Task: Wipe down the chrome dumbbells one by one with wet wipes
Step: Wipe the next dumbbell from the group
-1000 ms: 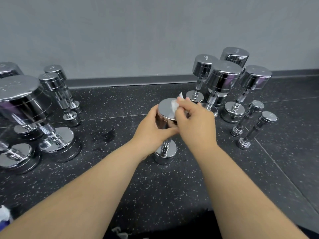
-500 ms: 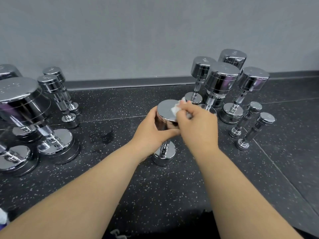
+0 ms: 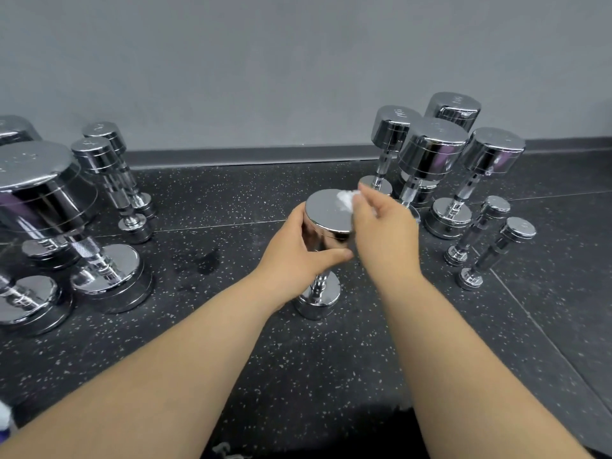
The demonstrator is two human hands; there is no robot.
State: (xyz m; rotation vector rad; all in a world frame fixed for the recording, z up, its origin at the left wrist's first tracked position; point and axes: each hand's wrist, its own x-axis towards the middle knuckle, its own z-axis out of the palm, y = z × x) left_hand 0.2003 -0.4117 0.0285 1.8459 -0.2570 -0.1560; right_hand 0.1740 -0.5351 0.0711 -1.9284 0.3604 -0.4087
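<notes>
Both forearms [image 3: 185, 352] are bare to the lower edge, as are the left hand [image 3: 294, 250] and right hand [image 3: 385, 233]

The 1 head-worn wide-angle view looks forward and down, close over the speckled floor [image 3: 331, 359], toward the grey wall [image 3: 298, 61].

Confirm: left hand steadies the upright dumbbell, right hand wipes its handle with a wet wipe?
No. In the head view the right hand holds the wet wipe on top of the dumbbell, not on its handle. The left hand steadies it.

Upright chrome dumbbell [image 3: 326, 223], white wipe [image 3: 345, 197] atop
</notes>
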